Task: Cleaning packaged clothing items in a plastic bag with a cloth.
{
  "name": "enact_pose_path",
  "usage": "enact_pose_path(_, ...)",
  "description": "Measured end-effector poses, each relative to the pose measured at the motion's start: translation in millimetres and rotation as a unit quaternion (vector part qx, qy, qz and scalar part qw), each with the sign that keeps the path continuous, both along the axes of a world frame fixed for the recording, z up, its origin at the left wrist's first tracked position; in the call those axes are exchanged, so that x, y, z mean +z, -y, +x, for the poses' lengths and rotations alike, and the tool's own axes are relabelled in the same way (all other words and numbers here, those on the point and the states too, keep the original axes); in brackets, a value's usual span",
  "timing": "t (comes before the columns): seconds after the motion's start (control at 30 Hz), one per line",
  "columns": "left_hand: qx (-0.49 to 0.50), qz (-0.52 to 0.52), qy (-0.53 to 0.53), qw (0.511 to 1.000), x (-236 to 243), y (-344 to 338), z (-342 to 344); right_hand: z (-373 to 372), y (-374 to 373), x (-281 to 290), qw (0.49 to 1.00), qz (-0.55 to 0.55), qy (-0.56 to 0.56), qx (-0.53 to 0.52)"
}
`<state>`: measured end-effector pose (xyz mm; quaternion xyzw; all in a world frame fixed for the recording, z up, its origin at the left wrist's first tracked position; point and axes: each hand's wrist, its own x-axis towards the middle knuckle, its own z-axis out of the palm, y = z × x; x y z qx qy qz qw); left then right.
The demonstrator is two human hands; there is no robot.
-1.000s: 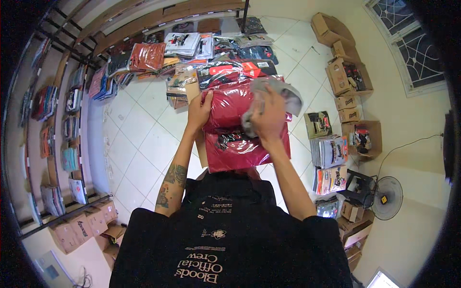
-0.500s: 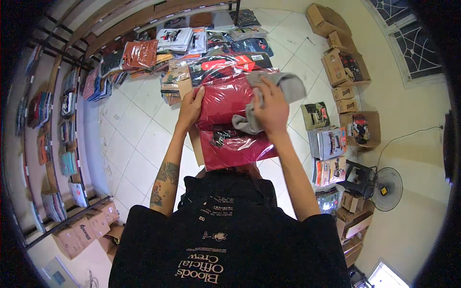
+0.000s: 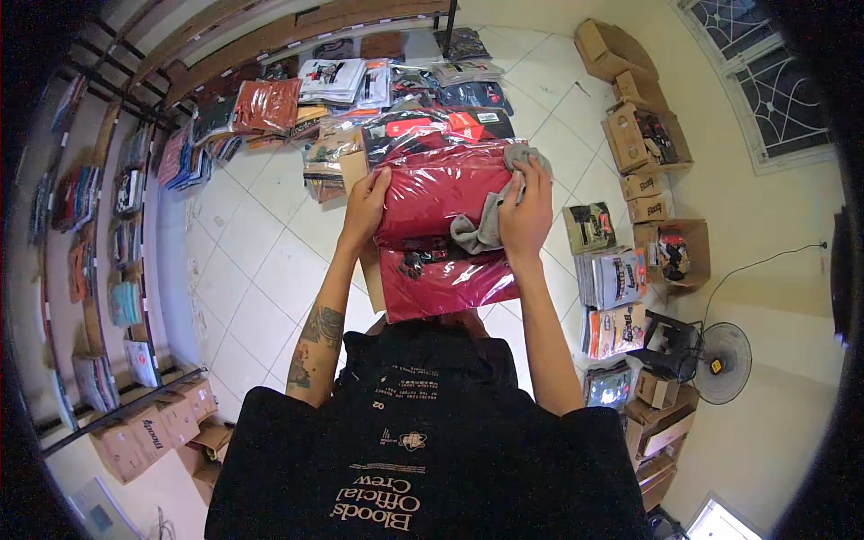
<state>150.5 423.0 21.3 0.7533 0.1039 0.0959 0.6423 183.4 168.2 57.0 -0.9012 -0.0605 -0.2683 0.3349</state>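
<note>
A dark red garment in a clear plastic bag (image 3: 436,200) lies in front of me, its film shiny with reflections. At its left edge, my left hand (image 3: 367,207) is closed on the bag, thumb on top and the other fingers partly hidden. My right hand (image 3: 526,214) grips a crumpled grey cloth (image 3: 481,232) against the right edge of the bag. Another bulge of the cloth shows beyond the fingertips. Just past the red bag is a black bagged garment (image 3: 490,124) with a red patch. Brown cardboard (image 3: 355,167) sticks out behind my left hand.
Bagged clothes, including a white stack (image 3: 329,79) and an orange-brown bag (image 3: 266,104), lie on the far side. More stacks (image 3: 614,277) stand on the right, near a fan (image 3: 723,364) and cardboard boxes (image 3: 630,135). Shelves with folded clothes (image 3: 128,243) line the left wall.
My right hand has moved right with the grey cloth, from over the red bag to its right edge. My left hand keeps its hold on the left edge.
</note>
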Motion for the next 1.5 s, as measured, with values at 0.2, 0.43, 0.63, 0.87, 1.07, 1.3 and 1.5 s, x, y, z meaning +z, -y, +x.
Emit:
enact_pose_path(0.2, -0.009, 0.042, -0.006, 0.999, -11.8, -6.4, 6.0, -0.7, -27.0, 13.6, 0.989, -0.053, 0.027, 0.139)
enact_pose_path(0.43, -0.032, 0.000, 0.058, 0.998, -30.8, -12.8, 7.9, -28.7, -109.0, 7.8, 0.967, -0.084, 0.054, 0.236)
enact_pose_path(0.63, -0.052, -0.030, 0.028, 0.998, -40.4, -24.4, 0.3, -55.4, -110.4, -8.8, 0.951, -0.088, 0.047, 0.291)
enact_pose_path(0.87, -0.030, -0.027, 0.012, 0.999, -30.8, -17.1, 7.2, -109.6, -91.0, -37.8, 0.922, -0.091, -0.022, 0.375)
enact_pose_path(1.07, -0.011, 0.050, -0.002, 0.999, -10.6, -9.8, -2.7, -132.9, -66.7, -33.1, 0.907, -0.144, -0.133, 0.372)
enact_pose_path(1.3, -0.012, 0.038, -0.021, 0.999, -10.4, -8.8, -3.0, -109.4, 15.2, -23.4, 0.939, -0.234, -0.175, 0.182)
enact_pose_path(1.5, 0.000, 0.038, 0.008, 0.999, -16.2, -4.1, -1.4, -96.1, 32.5, -29.0, 0.968, -0.224, -0.058, 0.092)
